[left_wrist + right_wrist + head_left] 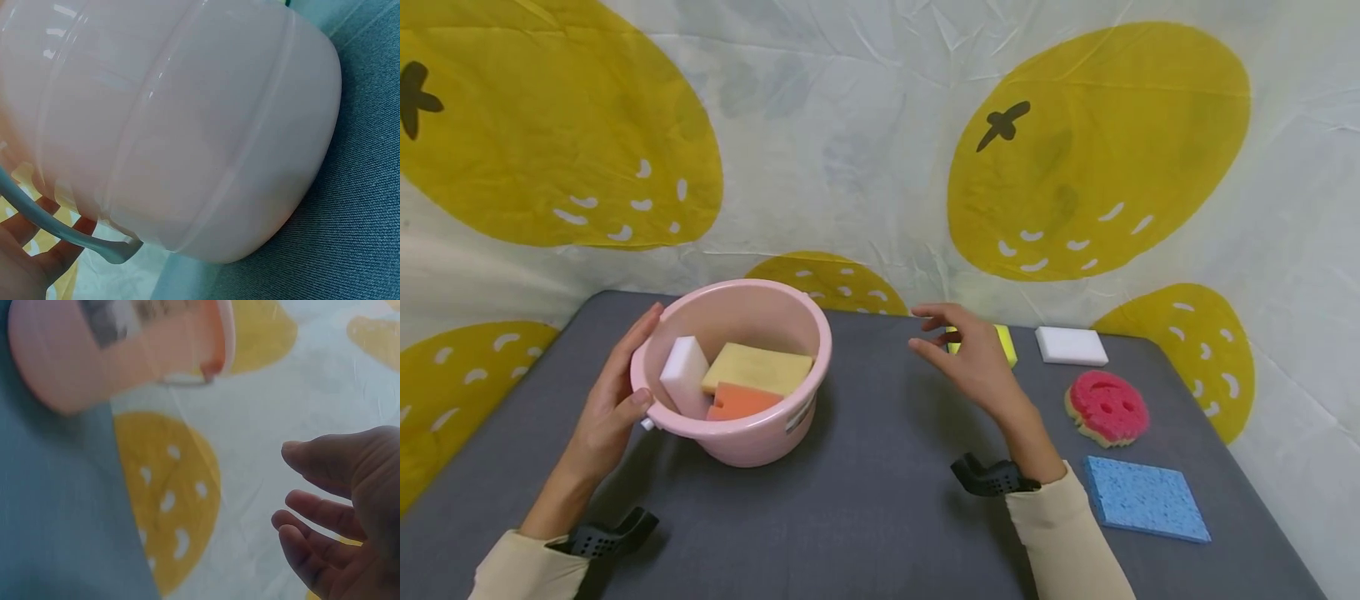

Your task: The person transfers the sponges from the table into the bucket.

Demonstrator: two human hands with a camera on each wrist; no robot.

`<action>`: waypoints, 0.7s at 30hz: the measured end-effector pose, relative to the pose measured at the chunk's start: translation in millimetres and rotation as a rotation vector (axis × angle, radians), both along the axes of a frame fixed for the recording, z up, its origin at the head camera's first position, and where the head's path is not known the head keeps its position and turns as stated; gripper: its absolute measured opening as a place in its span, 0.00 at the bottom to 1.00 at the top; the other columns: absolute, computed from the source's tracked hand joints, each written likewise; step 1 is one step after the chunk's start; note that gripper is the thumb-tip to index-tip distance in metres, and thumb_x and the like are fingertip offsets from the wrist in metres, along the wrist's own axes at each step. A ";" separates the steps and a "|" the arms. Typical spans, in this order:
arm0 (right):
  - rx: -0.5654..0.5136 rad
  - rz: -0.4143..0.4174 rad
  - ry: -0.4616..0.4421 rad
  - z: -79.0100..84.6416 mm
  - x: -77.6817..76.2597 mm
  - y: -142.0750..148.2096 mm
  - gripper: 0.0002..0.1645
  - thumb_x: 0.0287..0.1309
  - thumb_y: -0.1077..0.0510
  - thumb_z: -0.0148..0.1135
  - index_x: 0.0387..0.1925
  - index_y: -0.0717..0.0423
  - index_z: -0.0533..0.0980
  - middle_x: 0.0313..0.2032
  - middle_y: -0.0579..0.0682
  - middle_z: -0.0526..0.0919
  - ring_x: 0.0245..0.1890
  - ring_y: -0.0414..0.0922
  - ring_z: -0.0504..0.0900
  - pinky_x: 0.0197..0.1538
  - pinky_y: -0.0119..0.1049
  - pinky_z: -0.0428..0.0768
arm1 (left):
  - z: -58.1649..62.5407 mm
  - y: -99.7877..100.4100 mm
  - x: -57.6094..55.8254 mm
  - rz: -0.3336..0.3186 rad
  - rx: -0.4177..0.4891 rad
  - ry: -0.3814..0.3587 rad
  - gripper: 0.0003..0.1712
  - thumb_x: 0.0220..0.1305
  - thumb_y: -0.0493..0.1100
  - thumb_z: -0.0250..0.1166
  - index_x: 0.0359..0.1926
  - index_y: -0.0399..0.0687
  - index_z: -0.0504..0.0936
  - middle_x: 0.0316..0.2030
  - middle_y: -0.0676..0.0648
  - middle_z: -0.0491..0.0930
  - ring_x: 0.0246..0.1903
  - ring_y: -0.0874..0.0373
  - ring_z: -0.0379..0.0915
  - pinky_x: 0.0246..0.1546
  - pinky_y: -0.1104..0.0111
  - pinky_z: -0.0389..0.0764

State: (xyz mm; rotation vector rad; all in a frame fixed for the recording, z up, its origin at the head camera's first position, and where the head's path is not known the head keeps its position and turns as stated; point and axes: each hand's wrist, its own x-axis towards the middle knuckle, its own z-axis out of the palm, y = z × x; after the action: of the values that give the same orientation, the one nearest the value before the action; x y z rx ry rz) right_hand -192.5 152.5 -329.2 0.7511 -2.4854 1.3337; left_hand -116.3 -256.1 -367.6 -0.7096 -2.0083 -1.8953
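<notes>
A pink bucket stands at left of centre on the grey table. My left hand grips its left side, thumb at the rim and fingers along the outside. In the left wrist view, fingertips touch the bucket wall beside its grey handle. Inside lie a white sponge block, a pale yellow sponge and an orange sponge. My right hand holds nothing, its fingers loosely bent and apart from the thumb. It partly hides a bright yellow sponge near the back edge.
On the table's right side are a white sponge block, a round pink sponge with a face cut in it and a flat blue sponge. A white cloth with yellow fruit print hangs behind the table.
</notes>
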 end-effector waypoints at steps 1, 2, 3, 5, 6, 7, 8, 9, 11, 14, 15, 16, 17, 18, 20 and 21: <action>0.011 -0.016 0.000 -2.3 -1.8 5.1 0.24 0.56 0.57 0.68 0.55 0.54 0.76 0.50 0.49 0.80 0.46 0.45 0.78 0.47 0.45 0.79 | -0.3 0.1 -0.1 0.002 -0.001 0.000 0.43 0.58 0.33 0.53 0.74 0.42 0.49 0.74 0.43 0.43 0.67 0.49 0.43 0.58 0.77 0.64; 0.018 -0.028 -0.002 -4.6 -3.4 10.3 0.24 0.56 0.57 0.68 0.55 0.54 0.76 0.50 0.49 0.80 0.46 0.46 0.78 0.47 0.46 0.79 | -0.4 0.2 -0.2 0.003 -0.001 0.001 0.43 0.58 0.33 0.53 0.74 0.42 0.49 0.74 0.43 0.44 0.67 0.49 0.43 0.58 0.77 0.64; 0.027 -0.044 0.001 -6.9 -5.2 15.6 0.24 0.55 0.57 0.68 0.55 0.55 0.76 0.50 0.49 0.80 0.46 0.46 0.79 0.46 0.46 0.79 | -0.7 0.4 -0.3 0.003 0.000 0.002 0.43 0.58 0.33 0.53 0.74 0.42 0.49 0.74 0.43 0.44 0.67 0.49 0.43 0.58 0.77 0.64; 0.040 -0.075 -0.005 -11.4 -8.6 26.8 0.24 0.55 0.56 0.69 0.55 0.55 0.76 0.51 0.50 0.80 0.47 0.47 0.78 0.47 0.48 0.79 | -1.1 0.9 -0.6 0.001 0.001 0.008 0.42 0.58 0.33 0.53 0.74 0.42 0.49 0.74 0.42 0.44 0.68 0.49 0.43 0.58 0.77 0.64; 0.044 -0.094 -0.010 -13.9 -10.1 32.6 0.24 0.55 0.56 0.68 0.54 0.56 0.76 0.51 0.51 0.80 0.47 0.48 0.78 0.47 0.49 0.79 | -1.4 1.1 -0.6 0.000 0.003 0.009 0.42 0.58 0.33 0.53 0.74 0.42 0.49 0.74 0.42 0.44 0.68 0.49 0.43 0.58 0.77 0.64; 0.041 -0.107 -0.016 -16.4 -11.4 38.4 0.24 0.56 0.56 0.68 0.54 0.56 0.76 0.51 0.52 0.79 0.47 0.50 0.78 0.47 0.50 0.78 | -1.5 1.4 -0.7 -0.001 0.004 0.011 0.42 0.58 0.33 0.53 0.74 0.41 0.50 0.74 0.42 0.44 0.68 0.49 0.43 0.58 0.77 0.64; 0.040 -0.123 -0.022 -18.7 -12.6 44.0 0.24 0.56 0.56 0.68 0.54 0.57 0.76 0.52 0.53 0.79 0.48 0.51 0.78 0.48 0.51 0.78 | -1.9 1.6 -0.9 -0.006 0.006 0.017 0.42 0.58 0.33 0.53 0.74 0.41 0.50 0.74 0.42 0.44 0.68 0.49 0.43 0.58 0.77 0.64; 0.039 -0.140 -0.026 -20.8 -13.8 49.3 0.24 0.56 0.56 0.68 0.54 0.57 0.76 0.52 0.54 0.79 0.48 0.52 0.78 0.48 0.52 0.77 | -2.1 1.8 -1.0 -0.008 0.008 0.019 0.42 0.58 0.33 0.53 0.74 0.41 0.50 0.73 0.42 0.44 0.68 0.48 0.43 0.58 0.77 0.64; 0.041 -0.169 -0.041 -24.9 -16.4 58.0 0.24 0.57 0.56 0.67 0.54 0.58 0.76 0.52 0.56 0.79 0.49 0.54 0.77 0.49 0.54 0.76 | -2.3 1.8 -1.2 -0.009 0.011 0.023 0.42 0.58 0.33 0.53 0.74 0.40 0.50 0.73 0.42 0.44 0.68 0.48 0.43 0.59 0.76 0.64; 0.052 -0.211 -0.060 -29.6 -20.4 67.1 0.25 0.57 0.55 0.67 0.55 0.59 0.75 0.52 0.57 0.79 0.50 0.54 0.77 0.50 0.53 0.76 | -2.0 1.4 -1.5 -0.013 0.017 0.024 0.42 0.58 0.32 0.53 0.74 0.40 0.49 0.73 0.41 0.44 0.67 0.48 0.43 0.59 0.76 0.64; 0.054 -0.223 -0.069 -31.3 -21.8 69.5 0.25 0.57 0.55 0.67 0.55 0.60 0.75 0.52 0.57 0.79 0.50 0.55 0.77 0.50 0.53 0.76 | -1.9 1.3 -1.6 -0.013 0.017 0.025 0.42 0.58 0.32 0.53 0.74 0.40 0.49 0.73 0.41 0.44 0.67 0.48 0.43 0.59 0.76 0.64; 0.056 -0.232 -0.078 -33.1 -23.4 71.7 0.25 0.58 0.54 0.67 0.55 0.59 0.75 0.52 0.57 0.79 0.51 0.55 0.76 0.50 0.53 0.76 | -1.7 1.2 -1.6 -0.014 0.018 0.026 0.42 0.58 0.33 0.53 0.74 0.40 0.49 0.73 0.41 0.44 0.67 0.48 0.43 0.59 0.76 0.64; 0.060 -0.243 -0.087 -34.7 -24.6 73.8 0.26 0.57 0.54 0.67 0.55 0.59 0.75 0.53 0.56 0.79 0.51 0.55 0.76 0.50 0.52 0.76 | -1.6 1.1 -1.5 -0.014 0.018 0.026 0.42 0.58 0.32 0.53 0.74 0.40 0.49 0.73 0.41 0.44 0.67 0.48 0.43 0.58 0.76 0.64; 0.066 -0.253 -0.095 -36.4 -25.8 75.8 0.26 0.57 0.53 0.67 0.56 0.59 0.75 0.53 0.56 0.78 0.51 0.55 0.76 0.51 0.52 0.76 | -1.5 0.9 -1.5 -0.014 0.017 0.028 0.42 0.58 0.32 0.53 0.74 0.40 0.49 0.73 0.41 0.44 0.67 0.48 0.43 0.59 0.76 0.64; 0.075 -0.271 -0.115 -39.7 -27.6 79.8 0.27 0.58 0.52 0.66 0.57 0.58 0.74 0.53 0.57 0.78 0.52 0.56 0.75 0.51 0.52 0.75 | -1.4 0.8 -1.2 -0.009 0.012 0.027 0.42 0.58 0.32 0.52 0.74 0.40 0.49 0.73 0.41 0.44 0.67 0.48 0.44 0.58 0.76 0.64; 0.080 -0.279 -0.125 -41.3 -28.4 81.7 0.28 0.58 0.51 0.66 0.57 0.57 0.74 0.54 0.57 0.77 0.52 0.56 0.75 0.51 0.51 0.75 | -1.3 0.7 -1.0 -0.009 0.011 0.027 0.42 0.58 0.32 0.52 0.74 0.40 0.49 0.73 0.41 0.44 0.67 0.48 0.43 0.59 0.76 0.64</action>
State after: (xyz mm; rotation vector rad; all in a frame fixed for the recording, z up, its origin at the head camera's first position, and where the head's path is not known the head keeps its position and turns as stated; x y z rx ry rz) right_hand -220.9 234.2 -370.5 0.3265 -2.6336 1.2206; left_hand -117.3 -255.4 -369.0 -0.7380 -1.9802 -1.8903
